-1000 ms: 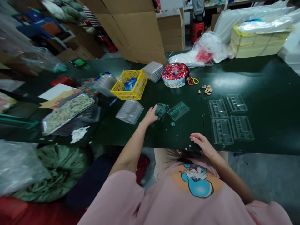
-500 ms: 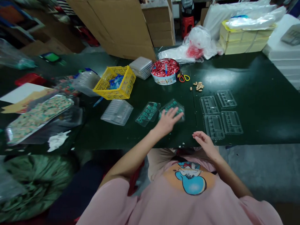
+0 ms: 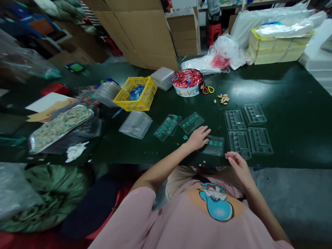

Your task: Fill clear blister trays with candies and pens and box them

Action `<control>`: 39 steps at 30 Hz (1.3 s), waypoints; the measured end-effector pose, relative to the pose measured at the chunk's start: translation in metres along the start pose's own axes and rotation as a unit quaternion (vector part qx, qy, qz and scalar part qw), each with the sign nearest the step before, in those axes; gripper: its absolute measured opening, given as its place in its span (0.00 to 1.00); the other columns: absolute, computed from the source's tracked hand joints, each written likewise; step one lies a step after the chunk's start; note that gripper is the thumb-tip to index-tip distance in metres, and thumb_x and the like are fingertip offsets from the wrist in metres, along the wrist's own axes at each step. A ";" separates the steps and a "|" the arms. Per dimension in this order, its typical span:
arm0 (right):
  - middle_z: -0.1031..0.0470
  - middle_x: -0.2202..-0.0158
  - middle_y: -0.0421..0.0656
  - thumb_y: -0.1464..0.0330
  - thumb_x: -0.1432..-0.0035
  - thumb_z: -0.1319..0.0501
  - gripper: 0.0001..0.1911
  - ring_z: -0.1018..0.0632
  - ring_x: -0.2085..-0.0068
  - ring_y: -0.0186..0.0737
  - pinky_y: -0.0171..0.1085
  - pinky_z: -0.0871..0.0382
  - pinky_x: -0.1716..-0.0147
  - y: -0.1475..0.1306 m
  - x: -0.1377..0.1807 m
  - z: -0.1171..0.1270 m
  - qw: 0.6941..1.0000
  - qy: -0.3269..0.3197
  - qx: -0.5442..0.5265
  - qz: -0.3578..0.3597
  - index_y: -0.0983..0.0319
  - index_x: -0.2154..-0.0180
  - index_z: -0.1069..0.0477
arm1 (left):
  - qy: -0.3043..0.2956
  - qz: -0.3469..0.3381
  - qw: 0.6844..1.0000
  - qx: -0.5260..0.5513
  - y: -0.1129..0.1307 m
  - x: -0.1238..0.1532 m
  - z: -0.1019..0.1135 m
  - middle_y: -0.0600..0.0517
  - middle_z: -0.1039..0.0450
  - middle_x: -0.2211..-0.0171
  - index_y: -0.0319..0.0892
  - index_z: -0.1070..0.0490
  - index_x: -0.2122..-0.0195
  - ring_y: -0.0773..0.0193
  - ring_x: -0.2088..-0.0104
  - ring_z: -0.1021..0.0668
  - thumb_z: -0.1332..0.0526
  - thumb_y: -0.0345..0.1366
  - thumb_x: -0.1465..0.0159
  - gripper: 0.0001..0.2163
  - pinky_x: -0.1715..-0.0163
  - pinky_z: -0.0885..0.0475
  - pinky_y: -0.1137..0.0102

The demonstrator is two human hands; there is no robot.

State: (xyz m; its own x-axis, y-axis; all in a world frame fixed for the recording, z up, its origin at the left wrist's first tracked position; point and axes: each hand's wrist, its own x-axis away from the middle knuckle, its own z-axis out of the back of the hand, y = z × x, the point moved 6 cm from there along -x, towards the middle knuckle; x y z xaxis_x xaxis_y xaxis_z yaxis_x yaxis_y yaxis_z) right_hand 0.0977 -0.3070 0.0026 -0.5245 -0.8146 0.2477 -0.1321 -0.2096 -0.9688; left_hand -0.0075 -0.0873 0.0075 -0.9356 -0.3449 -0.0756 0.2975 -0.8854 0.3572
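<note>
My left hand (image 3: pixel 199 138) lies over the left end of a clear plastic tray (image 3: pixel 216 149) that holds a row of small green pieces. Its fingers are stretched and spread, and they hide part of that tray. My right hand (image 3: pixel 238 164) hovers at the table's front edge, loosely curved with nothing visible in it, just right of the same tray. Farther back sits another clear tray (image 3: pixel 192 123) with green pieces. To its left, more filled trays (image 3: pixel 167 126) overlap. A loose green piece (image 3: pixel 185 137) rests on the table beside my left hand.
Several clear trays (image 3: pixel 238 140) sit to the right, below a small pile of peanut-like pieces (image 3: pixel 224 99). Behind are scissors (image 3: pixel 208 90), a round tin (image 3: pixel 187 91) of red wrappers and a yellow basket (image 3: pixel 147 100). A stack of clear plastic trays (image 3: pixel 136 124) stands left.
My left hand has moved toward me and right, and one filled tray has come with it, away from the other. A loose green piece now shows. The whole view has shifted slightly.
</note>
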 end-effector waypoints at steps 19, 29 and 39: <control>0.24 0.54 0.45 0.53 0.42 0.39 0.18 0.24 0.52 0.44 0.43 0.33 0.49 0.014 -0.007 -0.013 0.997 -0.047 0.062 -0.001 0.57 0.55 0.29 | 0.142 0.100 0.984 0.047 -0.071 -0.004 0.027 0.42 0.32 0.44 0.43 0.31 0.42 0.54 0.43 0.31 0.42 0.41 0.36 0.21 0.42 0.38 0.62; 0.25 0.54 0.46 0.53 0.41 0.40 0.18 0.25 0.52 0.44 0.44 0.34 0.47 0.014 -0.009 -0.020 0.996 -0.056 0.065 -0.012 0.58 0.55 0.29 | -0.110 0.432 0.895 0.009 -0.211 0.111 0.059 0.33 0.54 0.33 0.47 0.63 0.30 0.33 0.35 0.45 0.34 0.59 0.52 0.55 0.44 0.43 0.44; 0.24 0.55 0.46 0.53 0.42 0.39 0.18 0.24 0.53 0.44 0.44 0.32 0.49 0.012 -0.013 -0.014 0.998 -0.041 0.053 -0.010 0.58 0.56 0.28 | -0.056 0.405 0.911 -0.049 -0.200 0.087 0.099 0.38 0.46 0.36 0.51 0.60 0.30 0.36 0.39 0.39 0.39 0.58 0.47 0.47 0.45 0.41 0.45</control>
State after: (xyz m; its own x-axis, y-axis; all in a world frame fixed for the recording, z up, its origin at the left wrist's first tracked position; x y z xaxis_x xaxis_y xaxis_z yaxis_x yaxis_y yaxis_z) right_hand 0.0909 -0.2909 -0.0120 -0.4512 -0.8502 0.2714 -0.0498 -0.2796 -0.9588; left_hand -0.1671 0.0908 0.0216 -0.4139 -0.8685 0.2729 0.9093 -0.3801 0.1695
